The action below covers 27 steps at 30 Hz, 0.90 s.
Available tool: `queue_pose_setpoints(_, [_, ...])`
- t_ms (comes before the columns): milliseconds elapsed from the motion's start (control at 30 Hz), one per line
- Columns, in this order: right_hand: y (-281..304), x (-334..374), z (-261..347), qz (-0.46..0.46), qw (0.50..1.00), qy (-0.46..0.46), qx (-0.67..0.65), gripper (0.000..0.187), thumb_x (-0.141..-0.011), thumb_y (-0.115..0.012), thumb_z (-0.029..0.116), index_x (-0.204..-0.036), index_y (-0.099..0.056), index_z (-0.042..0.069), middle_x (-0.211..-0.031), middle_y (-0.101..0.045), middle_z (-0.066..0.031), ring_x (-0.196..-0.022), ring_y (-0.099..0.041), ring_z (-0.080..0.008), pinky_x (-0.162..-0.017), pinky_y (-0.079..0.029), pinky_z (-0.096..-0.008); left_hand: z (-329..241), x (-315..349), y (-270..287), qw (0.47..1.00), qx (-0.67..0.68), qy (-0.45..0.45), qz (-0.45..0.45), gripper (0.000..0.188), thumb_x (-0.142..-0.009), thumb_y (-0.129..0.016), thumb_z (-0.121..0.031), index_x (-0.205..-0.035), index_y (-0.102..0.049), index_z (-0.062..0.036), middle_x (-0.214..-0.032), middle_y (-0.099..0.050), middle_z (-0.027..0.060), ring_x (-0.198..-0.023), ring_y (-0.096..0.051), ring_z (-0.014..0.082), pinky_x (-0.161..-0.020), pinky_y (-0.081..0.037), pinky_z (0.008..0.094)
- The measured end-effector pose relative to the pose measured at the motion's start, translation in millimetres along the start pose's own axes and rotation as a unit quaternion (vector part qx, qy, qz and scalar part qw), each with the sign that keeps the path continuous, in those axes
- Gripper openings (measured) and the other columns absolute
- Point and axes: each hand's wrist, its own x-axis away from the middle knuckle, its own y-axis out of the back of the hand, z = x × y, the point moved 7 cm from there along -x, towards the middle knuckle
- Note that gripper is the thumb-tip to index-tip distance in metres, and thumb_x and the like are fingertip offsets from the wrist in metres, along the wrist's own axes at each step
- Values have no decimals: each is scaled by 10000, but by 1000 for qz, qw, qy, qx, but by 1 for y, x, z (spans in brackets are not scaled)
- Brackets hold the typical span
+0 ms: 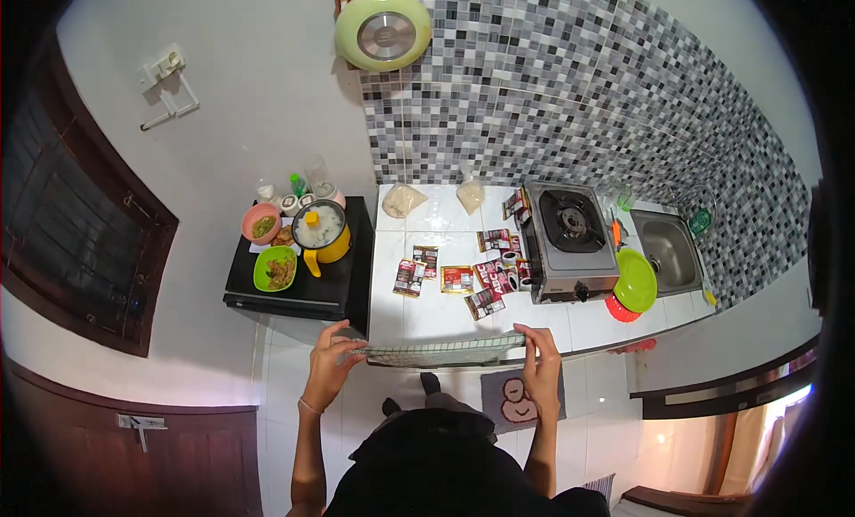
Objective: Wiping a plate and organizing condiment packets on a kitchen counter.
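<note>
L hand (330,367) grips the L end of a checked, cloth-like piece (445,348), thumb + fingers pinched on it; R hand (540,361) pinches the R end likewise, so it's stretched roughly level btwn the two, at the near edge of the desk (392,250). On the white-tiled desk past it: red/dark pkts (458,280) scattered approx. mid-desk, a few right by the stove (557,284); two bags (403,201) w/ pale contents at the back, near the mosaic wall (534,98). Stove = grey, single burner, R of the pkts. Then, further R, a green bowl (636,281) over a red item (621,310), next to the steel sink (670,250). L of desk: black-topped unit (358,276) w/ yellow pot (336,252) (white contents), green dish (261,272) of food, pink bowl (248,223) just behind it. Grey mat (492,397) on the floor (583,392), nearer R hand. Pale-green pan (354,32) hangs up top.
</note>
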Motion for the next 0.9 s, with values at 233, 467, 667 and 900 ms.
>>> queue_pose_setpoints(233, [-2,12,-12,129,989,32,63,224,-896,-657,-50,-1096,-708,36,-955,-520,-119,-877,-566,-270,-789,-484,-342,-9,-6,15,997,-1,43,-60,143,-840,-721,28,-977,-716,-12,-1287,-570,146,-1038,-633,283,-933,-504,377])
queue_pose_setpoints(467, [11,8,-4,77,996,39,27,138,-905,-736,94,-984,-646,25,-1076,-588,-125,-958,-596,-232,-826,-479,-339,-13,1,35,992,-25,16,-123,101,-882,-716,-30,-975,-682,-12,-1208,-610,149,-1051,-629,270,-938,-495,347])
queue_pose_setpoints(667, [-10,11,-10,116,914,-118,-370,102,-1025,-612,142,-1027,-616,40,-1123,-665,-58,-1024,-589,-139,-918,-430,-276,34,21,21,921,332,152,-137,166,-902,-747,-75,-990,-622,-12,-1147,-637,122,-1079,-614,190,-926,-497,292])
queue_pose_setpoints(900, [6,2,-11,82,967,-133,-203,175,-1019,-625,151,-1156,-663,51,-892,-579,14,-837,-504,-75,-766,-431,-230,-24,1,53,983,85,19,-162,56,-888,-739,-64,-901,-723,-11,-1041,-718,121,-1098,-662,272,-1015,-483,400])
